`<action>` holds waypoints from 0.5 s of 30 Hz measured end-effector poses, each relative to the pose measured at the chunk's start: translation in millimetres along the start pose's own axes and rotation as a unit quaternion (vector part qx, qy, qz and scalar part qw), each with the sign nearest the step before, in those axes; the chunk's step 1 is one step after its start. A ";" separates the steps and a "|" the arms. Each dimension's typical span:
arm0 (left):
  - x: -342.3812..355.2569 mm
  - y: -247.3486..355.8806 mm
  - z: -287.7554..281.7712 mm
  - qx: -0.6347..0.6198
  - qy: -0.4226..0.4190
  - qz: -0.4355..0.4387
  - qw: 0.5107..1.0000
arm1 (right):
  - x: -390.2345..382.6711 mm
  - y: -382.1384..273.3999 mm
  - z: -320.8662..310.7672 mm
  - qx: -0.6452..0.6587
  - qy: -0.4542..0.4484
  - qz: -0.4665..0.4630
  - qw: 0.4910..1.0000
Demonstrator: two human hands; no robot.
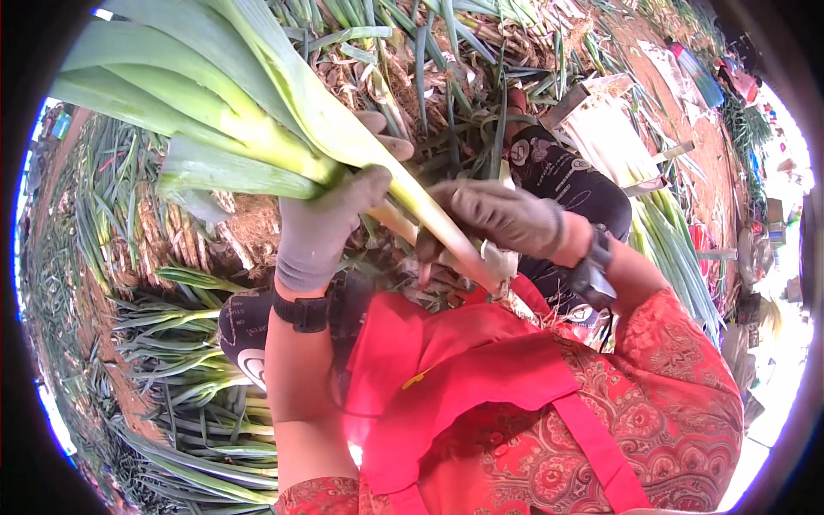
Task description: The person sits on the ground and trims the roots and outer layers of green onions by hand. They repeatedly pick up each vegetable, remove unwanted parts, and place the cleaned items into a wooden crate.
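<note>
My left hand (322,219), in a grey glove, is wrapped around leeks (390,176) where the green leaves meet the pale stalks. Their broad leaves fan out to the upper left. A white stalk slants down to the right, its roots near my lap. My right hand (506,219), also gloved, has its fingers curled at the middle of the pale stalks. Part of its grip is hidden behind the front stalk and blurred. Loose pale peelings hang just below that hand.
Leeks (206,343) lie in a row on my left. A tied-looking bundle of leeks (618,146) rests in a frame at the right. Heaped leeks and dry husks (403,77) cover the ground ahead. A red apron (463,352) covers my lap.
</note>
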State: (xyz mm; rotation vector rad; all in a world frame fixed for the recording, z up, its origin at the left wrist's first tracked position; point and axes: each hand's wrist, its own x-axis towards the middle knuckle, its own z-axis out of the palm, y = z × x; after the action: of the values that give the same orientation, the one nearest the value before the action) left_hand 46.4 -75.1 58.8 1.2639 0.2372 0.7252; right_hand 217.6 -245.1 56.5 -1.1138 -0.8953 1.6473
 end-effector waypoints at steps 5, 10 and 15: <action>16.8 18.6 -24.5 -0.042 0.124 0.134 0.982 | 37.7 -3.1 19.3 0.058 -0.095 0.001 0.994; 24.1 6.0 -30.2 -0.094 0.165 0.117 0.975 | 69.3 -25.7 40.7 0.181 -0.163 -0.037 0.969; 31.0 16.1 -41.8 -0.121 0.175 0.160 0.964 | 68.1 -21.8 65.0 0.279 -0.143 -0.049 0.948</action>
State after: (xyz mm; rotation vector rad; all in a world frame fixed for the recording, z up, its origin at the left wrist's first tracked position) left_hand 41.4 -21.5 67.5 0.9444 0.2245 1.2216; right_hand 151.5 -178.3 78.9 -0.4431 -0.5840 1.8463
